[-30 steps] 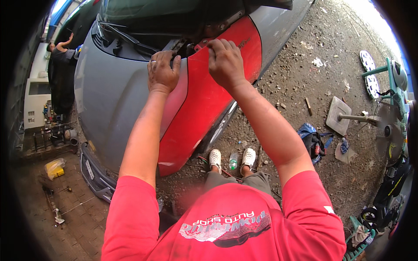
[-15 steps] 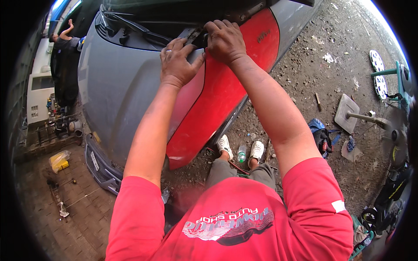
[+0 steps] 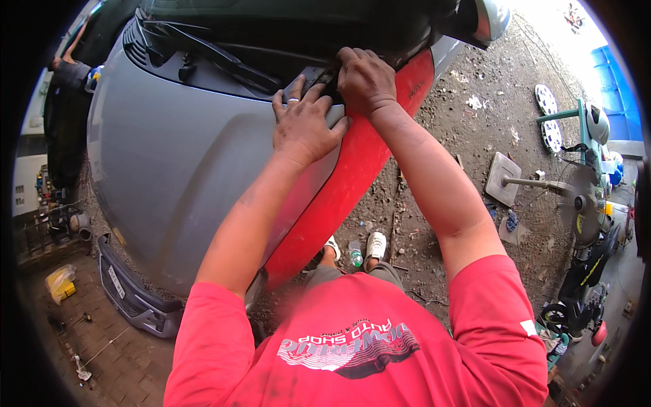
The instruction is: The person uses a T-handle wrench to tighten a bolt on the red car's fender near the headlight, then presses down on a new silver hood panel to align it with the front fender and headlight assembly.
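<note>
A car's grey hood (image 3: pixel 169 156) stretches out ahead, beside a red front fender (image 3: pixel 325 210). Spread over the hood's rear corner is my left hand (image 3: pixel 305 129), its fingers apart and reaching the dark trim at the windshield's base; it wears a ring. My right hand (image 3: pixel 367 81) is closed at the upper end of the fender, by the gap beside the hood. Whatever its curled fingers grip is hidden behind the hand. A black wiper arm (image 3: pixel 230 64) lies left of my hands.
A side mirror (image 3: pixel 488 24) juts out at upper right. A pedestal fan (image 3: pixel 581 203) lies over at right, near wheel covers (image 3: pixel 548 119). Between my shoes stands a plastic bottle (image 3: pixel 355 254). At lower left is a bumper (image 3: pixel 139 298). Another person (image 3: pixel 71 71) is at far left.
My view has shifted, so the side mirror and a blue object at right now show. Both hands stay at the hood corner; the left hand's fingers have spread a little more.
</note>
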Demonstrator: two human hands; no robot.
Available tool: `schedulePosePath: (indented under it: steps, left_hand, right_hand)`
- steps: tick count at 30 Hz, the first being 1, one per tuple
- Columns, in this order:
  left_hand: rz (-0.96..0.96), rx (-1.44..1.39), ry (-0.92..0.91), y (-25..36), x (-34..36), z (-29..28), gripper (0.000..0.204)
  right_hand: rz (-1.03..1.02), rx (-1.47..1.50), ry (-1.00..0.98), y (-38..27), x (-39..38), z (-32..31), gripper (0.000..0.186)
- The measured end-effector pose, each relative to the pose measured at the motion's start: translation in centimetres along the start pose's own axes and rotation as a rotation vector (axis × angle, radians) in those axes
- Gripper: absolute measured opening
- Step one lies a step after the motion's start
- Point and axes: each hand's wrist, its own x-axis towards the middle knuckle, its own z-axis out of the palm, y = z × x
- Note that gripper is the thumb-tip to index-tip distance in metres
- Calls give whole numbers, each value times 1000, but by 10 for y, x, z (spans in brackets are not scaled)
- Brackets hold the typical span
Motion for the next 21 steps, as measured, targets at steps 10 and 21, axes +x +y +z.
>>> schedulePosePath:
  steps: [10, 21]
  left_hand:
    - [8, -92, -14, 1, -4, 1, 39]
    - [2, 4, 10, -1, 0, -3, 52]
  right_hand:
    - [-70, 49, -58, -2, -3, -9, 8]
    - [34, 202, 170, 10, -35, -48, 14]
